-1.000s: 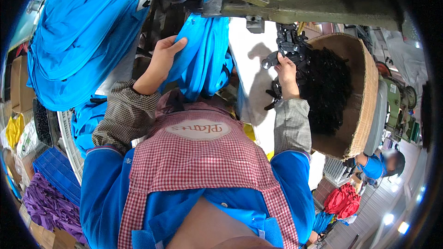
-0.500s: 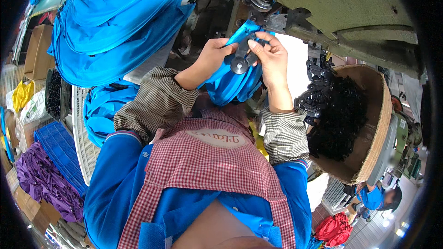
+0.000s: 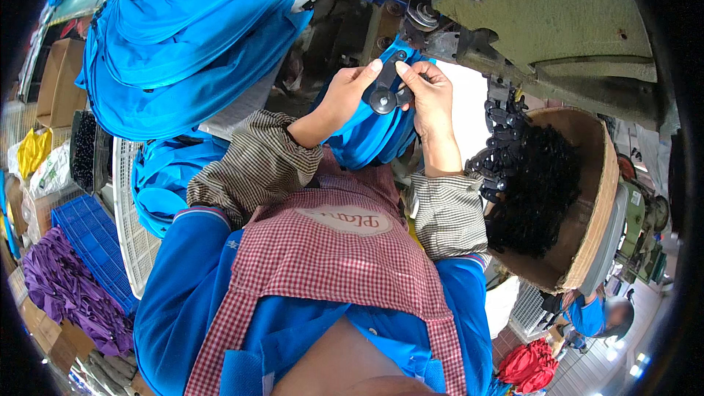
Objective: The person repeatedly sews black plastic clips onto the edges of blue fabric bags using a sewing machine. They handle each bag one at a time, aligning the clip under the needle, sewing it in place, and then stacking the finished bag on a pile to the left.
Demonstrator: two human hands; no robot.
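Note:
A black plastic piece [image 3: 384, 88] with a round disc at its near end lies between my hands, against the blue fabric [image 3: 375, 136] below the machine head. My left hand [image 3: 343, 97] is closed on that fabric, its thumb tip at the edge of the black piece; its other fingers are partly hidden. On the right side of the piece, my right hand [image 3: 431, 95] pinches it between thumb and fingers.
A green machine body [image 3: 546, 11] overhangs at the upper right. Beside my right forearm stands a cardboard box [image 3: 587, 249] full of black parts [image 3: 539, 191]. Stacked blue fabric [image 3: 183, 37] fills the upper left. A person [image 3: 587, 315] is at the lower right.
The black piece has turned more upright, showing its length and disc clearly. My left thumb has lifted toward its upper edge. My right hand has moved slightly down.

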